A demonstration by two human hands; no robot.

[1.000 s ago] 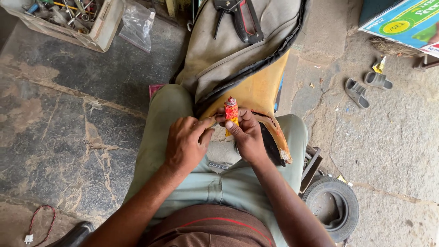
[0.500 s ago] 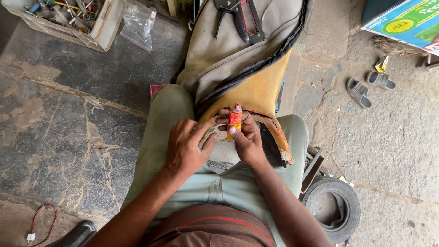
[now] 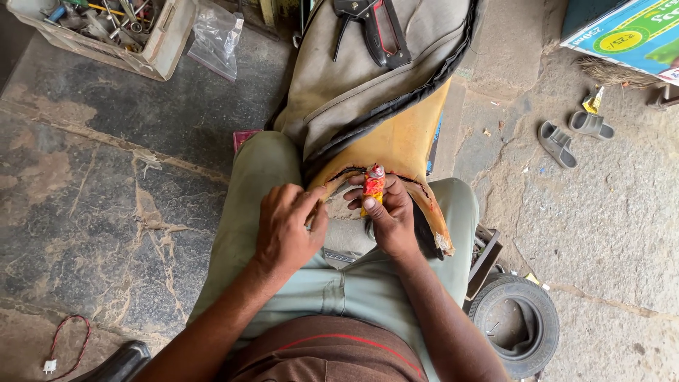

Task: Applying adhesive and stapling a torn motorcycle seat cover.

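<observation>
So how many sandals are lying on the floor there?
2. One grey sandal lies on the concrete at upper right; the other sandal lies just right of it, nearer the broom. None looks hidden.

Two hands, left and right; one glue tube; two sandals; one tyre; one staple gun

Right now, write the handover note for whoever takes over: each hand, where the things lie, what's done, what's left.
Right hand: shut on the small red and yellow tube, nozzle up, at the seat's edge.
Left hand: presses the edge of the seat, which lies across both knees.
Grey cover: peeled back, yellow foam bare; black tool rests on it.
Done: cover opened at the near end.
Left: the cover is not yet back over the foam edge.
</observation>
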